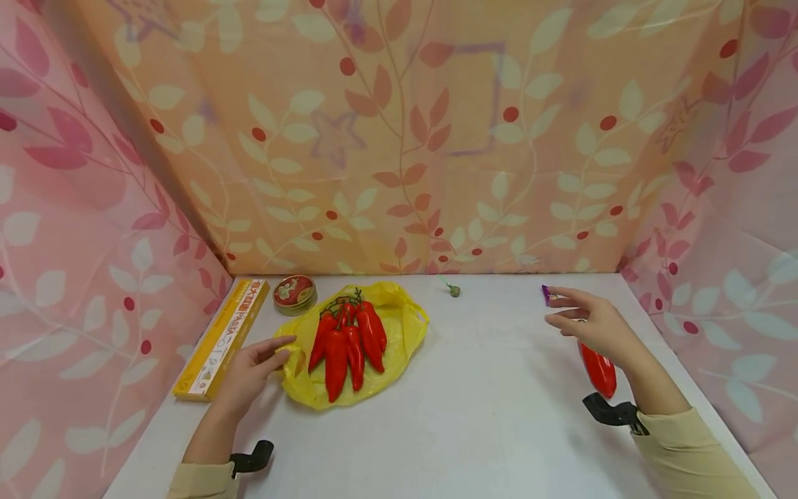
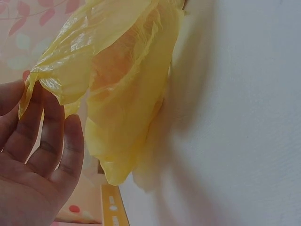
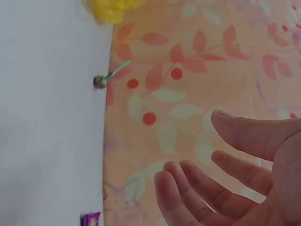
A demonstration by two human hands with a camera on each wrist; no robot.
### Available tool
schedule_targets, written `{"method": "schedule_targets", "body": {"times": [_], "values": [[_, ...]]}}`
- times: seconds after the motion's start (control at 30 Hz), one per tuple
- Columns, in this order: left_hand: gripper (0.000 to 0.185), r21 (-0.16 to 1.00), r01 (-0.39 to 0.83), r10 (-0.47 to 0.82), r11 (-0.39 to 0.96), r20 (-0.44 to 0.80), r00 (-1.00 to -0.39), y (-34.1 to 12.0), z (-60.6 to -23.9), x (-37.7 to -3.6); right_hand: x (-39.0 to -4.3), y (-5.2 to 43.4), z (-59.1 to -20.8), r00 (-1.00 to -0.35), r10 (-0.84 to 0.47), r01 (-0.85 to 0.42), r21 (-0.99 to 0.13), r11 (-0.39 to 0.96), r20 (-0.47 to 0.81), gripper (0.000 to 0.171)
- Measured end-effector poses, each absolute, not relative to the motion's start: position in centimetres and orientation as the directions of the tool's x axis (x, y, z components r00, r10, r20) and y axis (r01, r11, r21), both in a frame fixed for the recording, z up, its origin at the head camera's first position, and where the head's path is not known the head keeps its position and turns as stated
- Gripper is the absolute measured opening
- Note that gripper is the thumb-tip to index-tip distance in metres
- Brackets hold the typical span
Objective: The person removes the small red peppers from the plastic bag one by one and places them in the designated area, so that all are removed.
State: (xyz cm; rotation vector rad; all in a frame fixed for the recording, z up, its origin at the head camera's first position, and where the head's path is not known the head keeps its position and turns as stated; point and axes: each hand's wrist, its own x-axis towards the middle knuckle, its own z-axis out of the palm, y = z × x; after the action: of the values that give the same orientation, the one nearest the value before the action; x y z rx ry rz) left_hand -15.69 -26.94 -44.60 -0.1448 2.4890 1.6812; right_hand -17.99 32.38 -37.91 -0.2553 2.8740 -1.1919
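Observation:
My left hand (image 1: 242, 381) pinches the near-left edge of a yellow plastic bag (image 1: 404, 322); the left wrist view shows the bag's rim (image 2: 34, 87) between thumb and fingers. A bunch of red peppers (image 1: 337, 360), green-stemmed, lies on the spread bag. Over the table's right side, my right hand (image 1: 592, 324) hovers with fingers loosely bent and apart, holding nothing. Beneath it is a single red pepper (image 1: 600, 373), partly hidden by the hand and wrist. A small purple-wrapped candy (image 1: 548, 295) appears just beyond the right fingertips.
A yellow pasta box (image 1: 221, 339) lies along the left edge, beside a round red-and-gold tin (image 1: 295, 292). Near the back edge is a small lollipop (image 1: 454, 290) with a green stick. Patterned cloth walls (image 1: 399, 173) enclose the white table (image 1: 461, 416) at the back and sides.

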Motion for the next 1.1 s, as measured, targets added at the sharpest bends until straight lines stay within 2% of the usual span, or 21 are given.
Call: {"method": "schedule_targets", "body": {"times": [0.3, 0.57, 0.8, 1.1], "values": [[0.045, 0.921, -0.146, -0.005, 0.362, -0.155, -0.988, -26.9, -44.9, -15.6, -18.7, 28.6, -37.5, -0.977, -0.183, -0.204, -0.726, 0.657, 0.109, 0.065], [0.045, 0.917, -0.14, -0.02, 0.373, -0.143, -0.99, -26.8, -45.0, -15.7, -20.5, 24.7, -38.8, -0.969, -0.237, -0.204, -0.772, 0.602, 0.071, 0.062], [0.043, 0.924, -0.14, -0.014, 0.355, -0.145, -0.989, -26.6, -45.1, -16.1, -21.7, 21.4, -39.6, -0.938, -0.339, -0.256, -0.809, 0.528, 0.076, 0.066], [0.045, 0.927, -0.137, -0.009, 0.349, -0.142, -0.99, -26.5, -45.0, -16.2, -23.1, 16.7, -40.0, -0.913, -0.398, -0.281, -0.84, 0.465, 0.085, 0.059]]}}
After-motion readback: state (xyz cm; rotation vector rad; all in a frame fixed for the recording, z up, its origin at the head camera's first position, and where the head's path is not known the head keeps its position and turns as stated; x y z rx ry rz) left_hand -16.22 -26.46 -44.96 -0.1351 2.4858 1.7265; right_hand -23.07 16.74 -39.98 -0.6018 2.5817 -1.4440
